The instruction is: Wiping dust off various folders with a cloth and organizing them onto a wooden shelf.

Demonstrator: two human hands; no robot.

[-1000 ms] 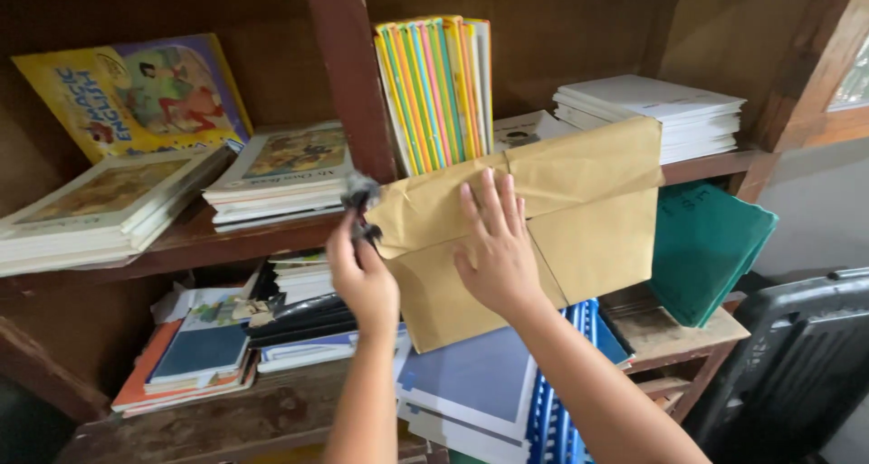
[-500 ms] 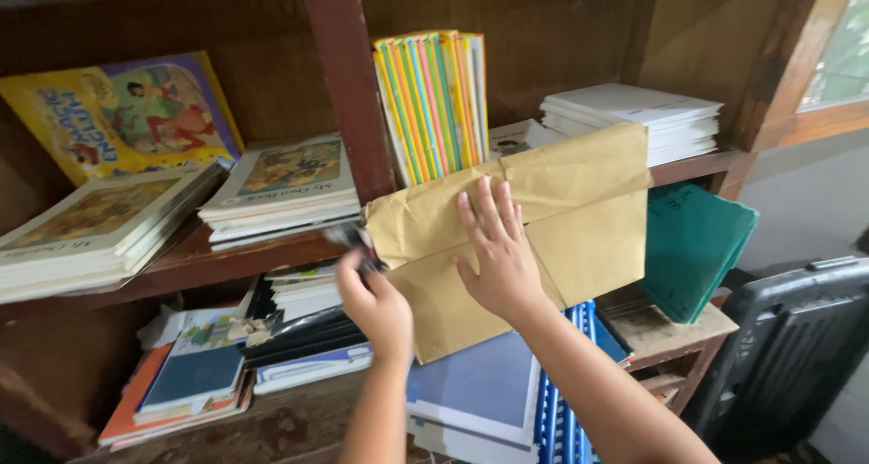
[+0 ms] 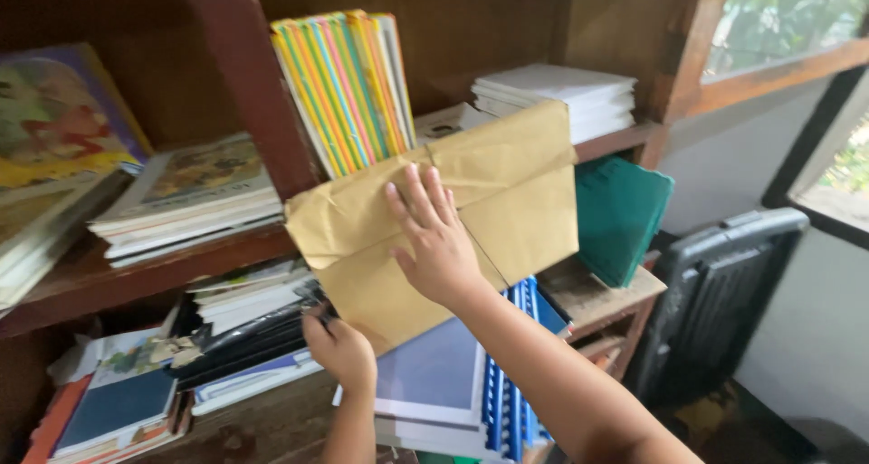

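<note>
Brown envelope (image 3: pixel 444 220) sits against the shelf edge (image 3: pixel 181 269), right hand (image 3: pixel 439 242) flat and spread on it, left hand (image 3: pixel 342 348) gripping its lower corner, probably; loose hold, could slip down

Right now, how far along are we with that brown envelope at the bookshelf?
Done: the brown envelope is up against the shelf edge, in front of the upright colourful books. In hand: the right hand lies flat on its face, and the left hand is at its lower corner beside the dark folders. Left: it sits in no compartment yet; both hands support it.
</note>
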